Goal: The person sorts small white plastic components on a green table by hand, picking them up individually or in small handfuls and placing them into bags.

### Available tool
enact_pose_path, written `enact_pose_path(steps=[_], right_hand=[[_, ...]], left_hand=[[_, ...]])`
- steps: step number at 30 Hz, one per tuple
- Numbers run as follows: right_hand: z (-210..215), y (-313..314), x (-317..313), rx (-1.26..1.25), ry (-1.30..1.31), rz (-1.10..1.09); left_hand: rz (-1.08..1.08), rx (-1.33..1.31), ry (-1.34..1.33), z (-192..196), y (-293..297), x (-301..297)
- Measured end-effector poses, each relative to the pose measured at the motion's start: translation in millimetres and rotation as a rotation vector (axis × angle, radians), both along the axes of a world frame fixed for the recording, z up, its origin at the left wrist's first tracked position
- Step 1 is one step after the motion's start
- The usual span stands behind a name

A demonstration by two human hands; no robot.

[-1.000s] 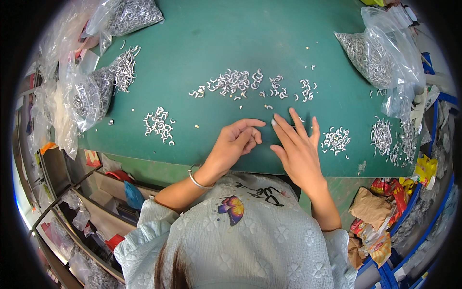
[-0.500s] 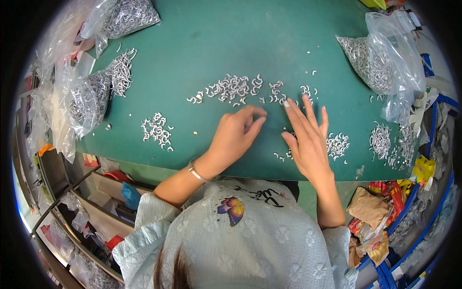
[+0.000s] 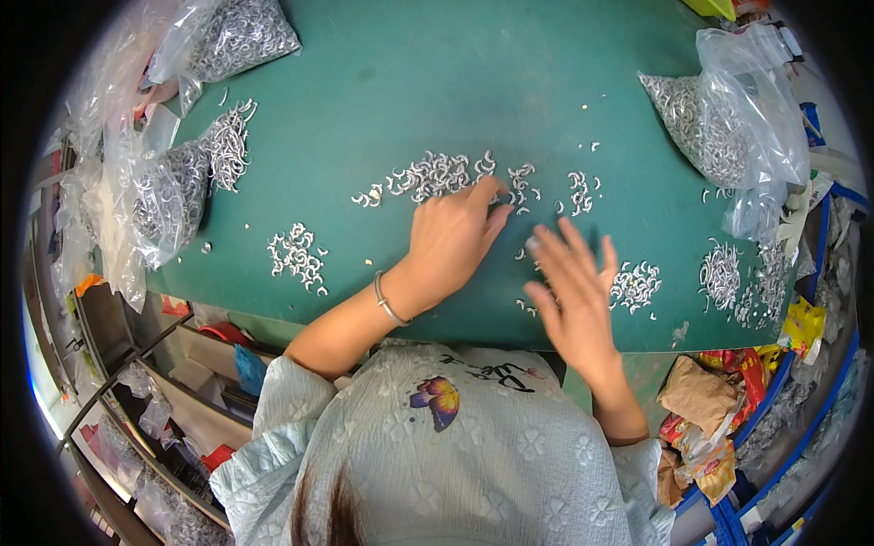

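Observation:
Small silver crescent-shaped metal pieces [image 3: 435, 173] lie in a loose heap on the green tabletop [image 3: 391, 100]. At the heap's near right edge is my left hand [image 3: 451, 238], its fingers bent down over the pieces and its thumb apart from the forefinger. Nothing shows between them, though the fingertips are partly hidden. My right hand [image 3: 575, 300] hovers low to the right, fingers spread and slightly blurred, holding nothing. Just beside it sits a smaller pile of crescents [image 3: 635, 286]. Another little group of pieces [image 3: 580, 193] lies beyond its fingertips.
A separate pile [image 3: 296, 257] lies at the near left. Clear bags full of pieces stand at the left [image 3: 171, 196], far left [image 3: 241, 41] and right [image 3: 701, 123]. More piles [image 3: 721, 275] are near the right edge. Below the table, shelves [image 3: 205, 364] hold bags and boxes.
My left hand has moved right and away from me, to the heap's edge. My right hand has drawn back toward me, off the small group of pieces.

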State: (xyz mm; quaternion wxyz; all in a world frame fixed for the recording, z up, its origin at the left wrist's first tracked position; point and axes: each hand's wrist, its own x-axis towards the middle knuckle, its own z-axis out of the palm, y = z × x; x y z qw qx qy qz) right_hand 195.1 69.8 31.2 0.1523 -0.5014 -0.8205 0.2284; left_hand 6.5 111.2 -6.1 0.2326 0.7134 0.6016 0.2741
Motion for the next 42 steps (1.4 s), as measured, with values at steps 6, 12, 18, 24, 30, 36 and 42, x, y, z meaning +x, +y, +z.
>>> enact_pose_path(steps=[6,12,18,24,30,36,42], right_hand=[[-14,15,-8,0.138,0.062,-0.204],[-25,16,-18,0.141,0.057,-0.047],[-25,12,-21,0.111,0.183,-0.091],[-6,13,-20,-0.094,0.559,-0.194],[-5,42,5,0.111,0.362,-0.389],[-12,27,5,0.026,0.057,-0.096],[-14,36,24,0.015,0.334,-0.355]], left_hand=[[0.000,0.028,-0.009,-1,5,4],[0.020,-0.208,-0.313,3,1,-6],[-0.005,-0.993,-1.713,7,-9,-27],[0.150,-1.178,-1.581,7,-26,-10],[0.078,-1.215,-1.550,5,-24,-4],[0.004,-0.597,-0.743,9,-7,-4],[-0.057,0.021,0.026,12,24,3]])
